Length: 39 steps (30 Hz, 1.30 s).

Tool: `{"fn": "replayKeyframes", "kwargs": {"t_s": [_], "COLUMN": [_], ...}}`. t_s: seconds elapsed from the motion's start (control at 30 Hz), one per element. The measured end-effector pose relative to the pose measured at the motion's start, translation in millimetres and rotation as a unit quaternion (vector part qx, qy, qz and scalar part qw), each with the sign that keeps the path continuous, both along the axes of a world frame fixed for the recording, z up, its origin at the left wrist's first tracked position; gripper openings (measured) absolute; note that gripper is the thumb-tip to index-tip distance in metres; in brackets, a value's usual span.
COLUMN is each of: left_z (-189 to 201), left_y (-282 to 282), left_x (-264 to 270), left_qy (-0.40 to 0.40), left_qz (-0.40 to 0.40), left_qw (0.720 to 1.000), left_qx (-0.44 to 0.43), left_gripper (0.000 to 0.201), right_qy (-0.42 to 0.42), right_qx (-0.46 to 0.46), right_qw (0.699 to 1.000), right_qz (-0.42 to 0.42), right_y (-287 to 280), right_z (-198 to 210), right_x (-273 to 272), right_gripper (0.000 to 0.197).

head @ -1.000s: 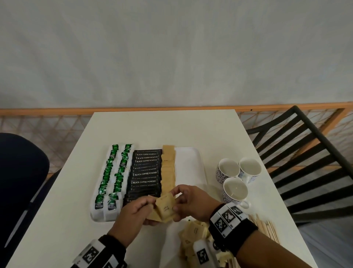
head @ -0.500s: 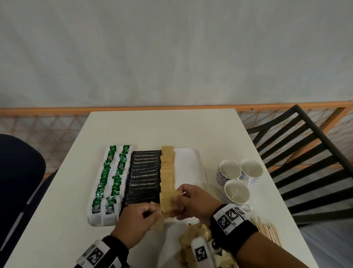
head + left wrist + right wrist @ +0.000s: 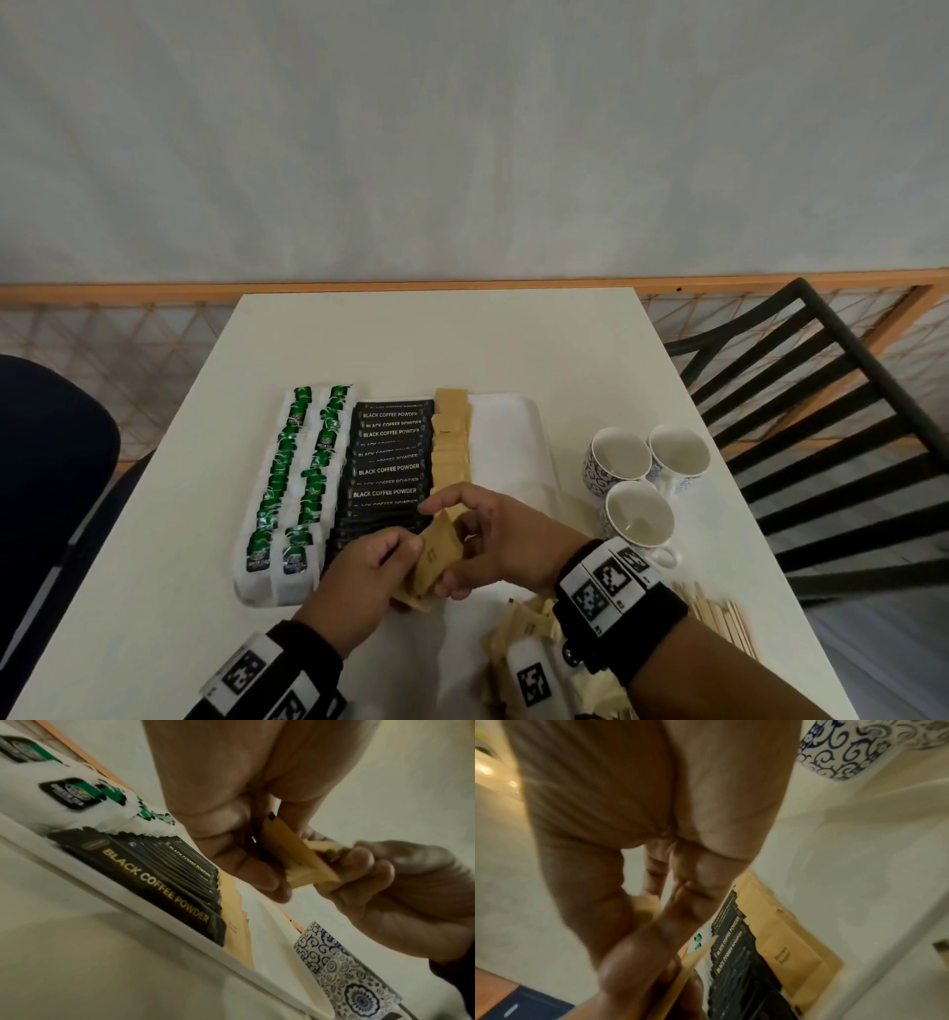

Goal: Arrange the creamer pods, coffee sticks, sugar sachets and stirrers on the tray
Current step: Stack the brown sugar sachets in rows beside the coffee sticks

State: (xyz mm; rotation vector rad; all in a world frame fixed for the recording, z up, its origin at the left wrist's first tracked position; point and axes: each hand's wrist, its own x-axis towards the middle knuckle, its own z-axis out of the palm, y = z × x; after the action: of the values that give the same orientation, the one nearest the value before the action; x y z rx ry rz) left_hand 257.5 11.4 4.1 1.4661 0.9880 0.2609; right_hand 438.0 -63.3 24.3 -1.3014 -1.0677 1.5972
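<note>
Both hands meeting over the near edge of the white tray (image 3: 518,426), sharing a small bunch of brown sugar sachets (image 3: 435,557). Left hand (image 3: 359,580) curled round the lower end of the bunch, thumb on top. Right hand (image 3: 506,545) pinching the upper end between thumb and curled fingers (image 3: 359,858) (clearest from the left wrist, where the sachets (image 3: 306,866) show edge-on between the two grips).

On the tray, from the left: two columns of green-and-white creamer pods (image 3: 298,483), then a column of overlapping black coffee sticks (image 3: 387,470) lettered BLACK COFFEE POWDER, then a column of sugar sachets already laid down (image 3: 451,437) just beside them. Right part of the tray bare.

On the tabletop (image 3: 436,339), right of the tray: three blue-patterned white cups (image 3: 639,478) clustered and touching. Near the front edge, below the right wrist: a loose pile of more sachets (image 3: 524,632), partly hidden by the wristband. Further right, wooden stirrers (image 3: 719,616) lying bundled on the tabletop, apart from the tray.

Beyond the tabletop on the right, a black slatted chair (image 3: 821,411).
</note>
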Motion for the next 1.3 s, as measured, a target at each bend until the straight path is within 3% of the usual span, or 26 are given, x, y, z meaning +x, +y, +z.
{"fn": "replayKeyframes", "kwargs": {"t_s": [0.1, 0.23, 0.33, 0.47, 0.63, 0.7, 0.8, 1.0, 1.17, 1.3], "left_z": [11, 13, 5, 1, -1, -4, -5, -9, -9, -7], "left_y": [1, 3, 8, 11, 12, 13, 14, 16, 14, 12], "left_x": [5, 8, 0, -8, -12, -12, -12, -13, -11, -10], "left_qy": [-0.028, -0.020, 0.018, -0.009, -0.034, -0.037, -0.038, -0.032, -0.025, -0.024], "left_qz": [-0.018, -0.022, -0.011, 0.025, 0.019, 0.022, 0.021, 0.029, 0.042, 0.056], "left_qw": [0.998, 0.999, 0.998, 1.000, 0.999, 0.999, 0.999, 0.999, 0.999, 0.998], "left_qx": [-0.060, -0.037, 0.054, 0.010, 0.008, 0.004, 0.006, 0.004, 0.003, 0.000], "left_gripper": [0.028, 0.025, 0.020, 0.028, 0.044, 0.047, 0.049, 0.051, 0.053, 0.050], "right_qy": [0.011, -0.105, -0.155, -0.326, -0.414, -0.429, -0.463, -0.497, -0.454, -0.416], "right_qx": [0.025, 0.044, 0.010, -0.056, -0.083, -0.073, -0.061, -0.057, -0.084, -0.052], "right_qw": [0.999, 0.993, 0.983, 0.941, 0.905, 0.899, 0.883, 0.866, 0.883, 0.899], "right_qz": [0.017, -0.026, -0.094, -0.078, -0.041, -0.043, -0.044, 0.008, -0.082, -0.129], "right_y": [2, 7, 9, 5, 5, 9, 13, 16, 13, 10], "right_z": [0, -6, -20, -39, -60, -64, -66, -61, -61, -57], "right_x": [3, 6, 13, 22, 8, 3, -1, -4, -8, -5], "right_gripper": [0.052, 0.019, 0.018, 0.011, 0.019, 0.017, 0.032, 0.011, 0.026, 0.035]}}
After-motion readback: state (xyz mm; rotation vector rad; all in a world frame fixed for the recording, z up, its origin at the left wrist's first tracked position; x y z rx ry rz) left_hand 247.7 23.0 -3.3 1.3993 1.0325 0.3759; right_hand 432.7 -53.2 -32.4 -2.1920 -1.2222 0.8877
